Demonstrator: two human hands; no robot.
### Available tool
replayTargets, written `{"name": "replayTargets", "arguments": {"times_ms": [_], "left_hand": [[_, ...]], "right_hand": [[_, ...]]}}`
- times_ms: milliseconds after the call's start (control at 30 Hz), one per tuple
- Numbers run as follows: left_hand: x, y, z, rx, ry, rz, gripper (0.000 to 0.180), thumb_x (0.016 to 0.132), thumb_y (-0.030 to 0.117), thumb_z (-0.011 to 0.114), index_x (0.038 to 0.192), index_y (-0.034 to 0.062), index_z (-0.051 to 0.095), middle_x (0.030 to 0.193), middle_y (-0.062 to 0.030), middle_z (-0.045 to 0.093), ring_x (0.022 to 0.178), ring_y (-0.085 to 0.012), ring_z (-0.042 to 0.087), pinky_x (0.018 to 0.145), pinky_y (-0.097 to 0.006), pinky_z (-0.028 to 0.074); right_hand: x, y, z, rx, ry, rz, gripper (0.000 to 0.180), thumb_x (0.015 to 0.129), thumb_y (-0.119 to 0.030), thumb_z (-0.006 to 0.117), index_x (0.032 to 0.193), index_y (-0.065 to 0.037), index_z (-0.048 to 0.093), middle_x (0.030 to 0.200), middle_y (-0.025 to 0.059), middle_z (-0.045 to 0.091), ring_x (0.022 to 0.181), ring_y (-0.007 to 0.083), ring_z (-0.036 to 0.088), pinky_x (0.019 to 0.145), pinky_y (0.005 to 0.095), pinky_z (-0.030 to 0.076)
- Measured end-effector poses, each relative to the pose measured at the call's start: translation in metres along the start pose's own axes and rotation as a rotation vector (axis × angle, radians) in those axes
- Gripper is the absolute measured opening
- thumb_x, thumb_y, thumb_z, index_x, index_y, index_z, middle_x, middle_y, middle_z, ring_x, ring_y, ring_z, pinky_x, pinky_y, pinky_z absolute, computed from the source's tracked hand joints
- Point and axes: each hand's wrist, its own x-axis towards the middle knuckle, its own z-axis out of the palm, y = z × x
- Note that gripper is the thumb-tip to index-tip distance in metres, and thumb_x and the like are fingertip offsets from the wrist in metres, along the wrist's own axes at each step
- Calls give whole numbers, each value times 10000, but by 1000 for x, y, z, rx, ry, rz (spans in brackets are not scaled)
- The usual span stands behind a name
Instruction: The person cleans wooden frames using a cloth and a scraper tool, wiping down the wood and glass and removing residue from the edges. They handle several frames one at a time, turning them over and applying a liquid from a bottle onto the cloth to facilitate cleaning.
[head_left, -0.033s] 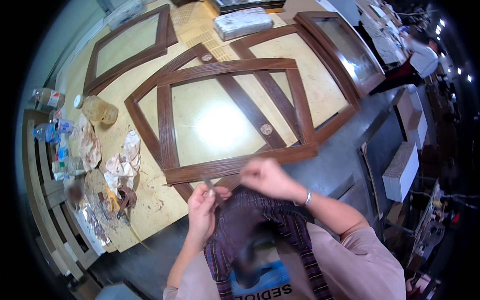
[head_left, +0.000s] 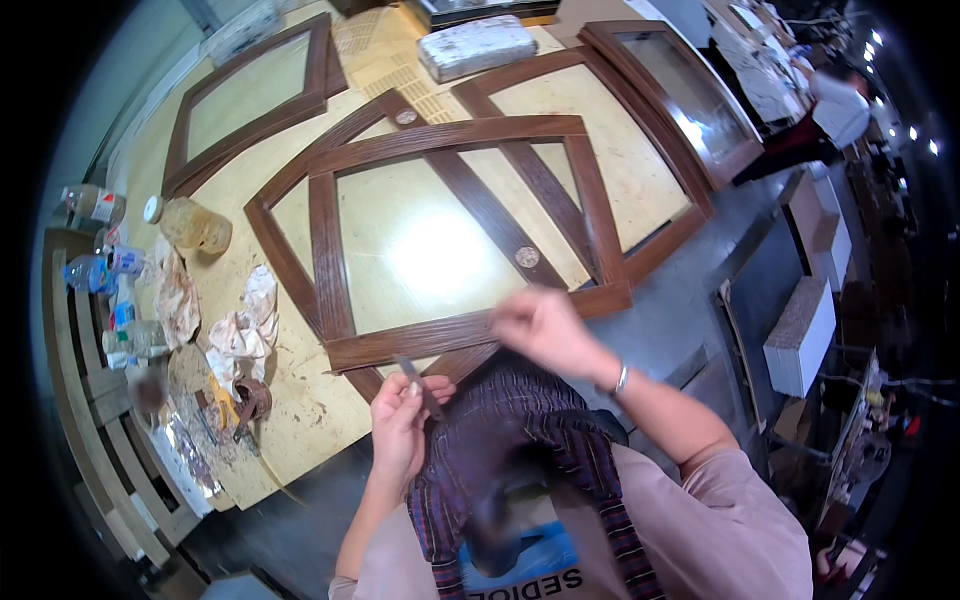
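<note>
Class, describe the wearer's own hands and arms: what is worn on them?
The left hand and the right hand are ungloved. A narrow, shiny, silver-coloured band circles the right wrist; none shows on the left. The short, pale pinkish-beige fabric sleeves leave the forearms bare.

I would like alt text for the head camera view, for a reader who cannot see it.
A person's left hand holds a narrow flat strip near a brown wooden frame; the blurred right hand is near its lower rail. More frames lie on a pale worktable, with a white-capped jar and crumpled, stained rags at left.
</note>
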Motion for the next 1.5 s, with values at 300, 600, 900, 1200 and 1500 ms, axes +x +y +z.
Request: {"name": "replayTargets", "arguments": {"times_ms": [300, 600, 900, 1200, 1500], "left_hand": [[16, -25, -10, -114, 162, -27, 208, 1035, 40, 474, 1209, -56, 536, 1317, -197, 606, 1236, -316, 610, 1035, -393, 508], [23, -59, -1, -194, 451, 189, 128, 988, 64, 568, 1101, 5, 579, 1202, -140, 648, 1225, -305, 614, 1037, -417, 511], [40, -42, 24, -302, 388, 317, 183, 943, 110, 655, 1083, 17, 583, 1046, -98, 669, 1017, -244, 658, 1003, -412, 517], [77, -31, 98, -200, 213, 226, 159, 945, 55, 608, 1099, 18, 589, 1140, -71, 628, 1117, -220, 609, 1065, -462, 475], [209, -19, 174, 114, -3, 84, 68, 997, 78, 539, 961, 50, 589, 918, -47, 658, 869, -171, 635, 820, -347, 520]], "right_hand": [[120, 104, -156, -347, 752, 289, 511, 736, -234, 785, 1132, 67, 667, 1062, 282, 705, 1017, 380, 695, 904, 417, 542], [155, 108, -171, -234, 407, 386, 562, 659, -328, 854, 974, 94, 658, 885, 248, 717, 829, 324, 728, 737, 388, 567], [138, 91, -151, 398, 486, 303, 185, 709, -54, 747, 819, 71, 666, 764, 84, 678, 675, 153, 645, 598, 300, 509], [37, 119, -231, 608, 876, 172, 329, 706, 2, 739, 1019, 54, 653, 931, 60, 694, 814, 140, 645, 722, 283, 508], [-42, 181, -266, 707, 1299, 324, 261, 765, 3, 705, 1021, 43, 670, 964, 56, 684, 851, 157, 642, 756, 298, 502]]}}
